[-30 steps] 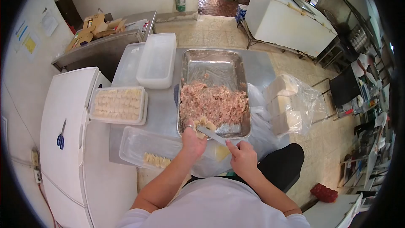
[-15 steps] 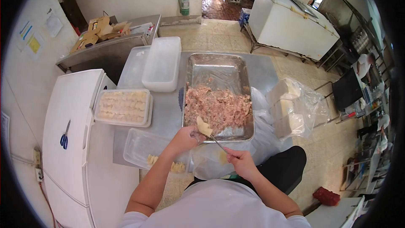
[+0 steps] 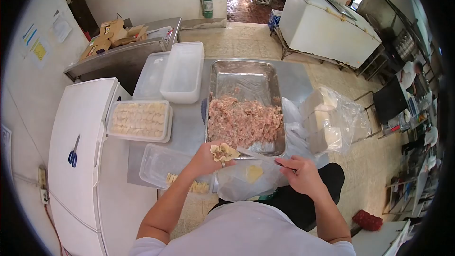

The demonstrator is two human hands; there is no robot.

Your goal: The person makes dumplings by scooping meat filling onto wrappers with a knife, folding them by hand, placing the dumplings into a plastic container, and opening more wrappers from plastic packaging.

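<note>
A dumpling wrapper (image 3: 223, 152) with pleated edges and some filling inside sits cupped in my left hand (image 3: 204, 161), at the near rim of the metal tray. My right hand (image 3: 300, 174) is closed around the handle of a flat spreading knife (image 3: 258, 155); its blade points left toward the wrapper. Beyond both hands, the metal tray (image 3: 280, 137) holds a heap of pinkish minced meat (image 3: 244, 118). Below my hands, a single wrapper (image 3: 254, 173) lies on clear plastic. Formed dumplings (image 3: 199, 187) stand in the near clear plastic container (image 3: 154, 163).
A full container of dumplings (image 3: 140, 119) stands at the left, with stacked plastic containers (image 3: 182, 73) behind it. Bagged wrapper stacks (image 3: 322, 118) sit at the table's right. Blue scissors (image 3: 73, 151) lie on a white freezer (image 3: 71, 114). Other people work at far right.
My right hand has drawn the knife away to the right from the wrapper. The wrapper has tipped upright and is cupped in my left hand, its opening facing up.
</note>
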